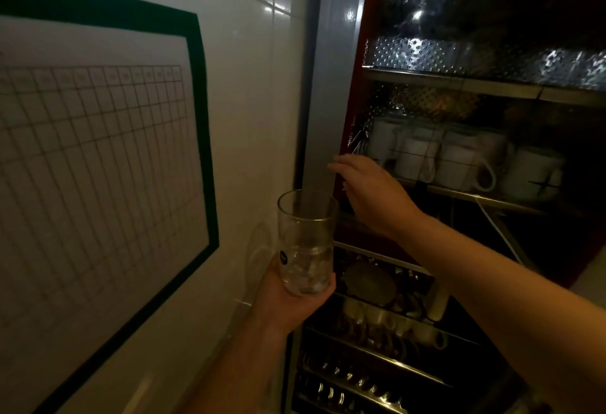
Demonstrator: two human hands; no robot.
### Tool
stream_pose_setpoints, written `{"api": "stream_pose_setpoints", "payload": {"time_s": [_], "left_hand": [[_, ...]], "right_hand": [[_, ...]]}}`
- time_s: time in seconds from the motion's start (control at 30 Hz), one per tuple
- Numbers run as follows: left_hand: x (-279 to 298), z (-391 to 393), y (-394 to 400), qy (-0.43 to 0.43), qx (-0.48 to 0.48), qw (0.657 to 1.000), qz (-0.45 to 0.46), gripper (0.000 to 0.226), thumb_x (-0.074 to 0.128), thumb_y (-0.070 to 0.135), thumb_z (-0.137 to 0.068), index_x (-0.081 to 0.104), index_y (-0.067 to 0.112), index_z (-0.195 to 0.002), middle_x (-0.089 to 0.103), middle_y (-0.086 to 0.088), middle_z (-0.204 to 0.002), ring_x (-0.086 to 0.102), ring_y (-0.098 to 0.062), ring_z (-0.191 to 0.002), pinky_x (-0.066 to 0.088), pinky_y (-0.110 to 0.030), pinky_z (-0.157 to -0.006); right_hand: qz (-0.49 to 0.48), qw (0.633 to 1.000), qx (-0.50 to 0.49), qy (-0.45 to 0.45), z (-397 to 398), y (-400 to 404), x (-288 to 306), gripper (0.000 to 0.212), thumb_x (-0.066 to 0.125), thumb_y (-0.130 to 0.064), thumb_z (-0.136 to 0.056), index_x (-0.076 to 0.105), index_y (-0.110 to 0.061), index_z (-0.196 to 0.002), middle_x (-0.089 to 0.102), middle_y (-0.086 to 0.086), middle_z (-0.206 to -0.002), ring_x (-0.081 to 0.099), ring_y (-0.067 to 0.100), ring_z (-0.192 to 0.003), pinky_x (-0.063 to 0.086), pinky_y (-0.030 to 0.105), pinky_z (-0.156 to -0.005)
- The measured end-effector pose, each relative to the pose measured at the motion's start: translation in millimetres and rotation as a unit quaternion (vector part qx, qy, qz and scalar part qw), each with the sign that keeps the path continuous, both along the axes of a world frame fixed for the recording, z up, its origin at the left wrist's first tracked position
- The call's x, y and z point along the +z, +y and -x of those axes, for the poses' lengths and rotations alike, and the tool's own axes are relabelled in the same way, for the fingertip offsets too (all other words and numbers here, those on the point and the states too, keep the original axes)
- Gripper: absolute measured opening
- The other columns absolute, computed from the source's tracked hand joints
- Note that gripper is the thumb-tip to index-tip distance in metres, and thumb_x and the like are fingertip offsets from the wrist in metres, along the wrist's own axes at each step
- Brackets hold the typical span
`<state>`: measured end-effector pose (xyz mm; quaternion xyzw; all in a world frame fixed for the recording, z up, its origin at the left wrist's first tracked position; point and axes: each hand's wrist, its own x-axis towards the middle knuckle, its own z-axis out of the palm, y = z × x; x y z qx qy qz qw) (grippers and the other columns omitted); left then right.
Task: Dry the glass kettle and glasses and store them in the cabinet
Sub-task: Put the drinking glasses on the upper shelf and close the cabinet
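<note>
the glass [306, 243] is clear and tall, with a straight upper wall, a thin bright rim and a thicker, slightly bulged base. a small dark round sticker sits on its lower left side. it stands upright in the air, just in front of the grey left edge of the cabinet [331, 92], with the tiled wall behind it.

the left hand [292, 295] holds the glass from below: the palm is under the base and the fingers are curled around the lower part, seen through the glass. the upper half of the glass rises free above this hand.

the right hand [370, 193] is higher and a little to the right of the glass rim, not touching it. its fingers are stretched and relaxed, reaching toward the inner left edge of the cabinet, and it holds nothing.

behind this hand, a shelf carries white mugs [459, 157] standing close together. the lower racks hold more cups, dim and hard to see. on the wall at the left hangs a grid chart [98, 157] with a dark green border.
</note>
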<state>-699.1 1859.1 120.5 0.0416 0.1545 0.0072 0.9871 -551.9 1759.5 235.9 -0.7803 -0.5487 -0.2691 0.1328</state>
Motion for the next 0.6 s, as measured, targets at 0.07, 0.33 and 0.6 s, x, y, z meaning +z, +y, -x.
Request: {"api": "stream_pose_setpoints", "payload": {"time_s": [0.07,0.33,0.6], "left_hand": [[0,-1,2,-0.005,0.004,1.000,0.002,0.034,0.060,0.030,-0.081,0.064,0.006,-0.106,0.069,-0.019,-0.099,0.060,-0.031,-0.099,0.047,-0.046,-0.083],[5,-8,12,-0.013,0.018,1.000,0.001,0.037,0.054,0.037,-0.090,0.065,0.006,-0.106,0.069,-0.019,-0.102,0.059,-0.031,-0.103,0.047,-0.047,-0.084],[14,-10,17,-0.011,0.023,1.000,0.004,0.036,0.052,0.035,-0.091,0.066,0.004,-0.099,0.068,-0.018,-0.096,0.058,-0.029,-0.099,0.042,-0.038,-0.092]], "right_hand": [[0.069,0.994,-0.005,-0.083,-9,9,4,0.053,0.051,-0.002,-0.090,0.040,-0.012,-0.141,0.035,0.009,-0.150,0.026,0.025,-0.140,0.017,0.034,-0.113],[0.227,0.933,-0.024,-0.279,-33,43,12,0.064,0.047,-0.010,-0.090,0.020,-0.012,-0.148,0.011,0.009,-0.158,0.000,0.028,-0.145,-0.010,0.039,-0.111],[0.297,0.895,-0.068,-0.326,-41,62,18,0.060,0.044,-0.021,-0.094,0.020,-0.012,-0.148,0.011,0.010,-0.157,0.001,0.030,-0.145,-0.003,0.044,-0.115]]}}
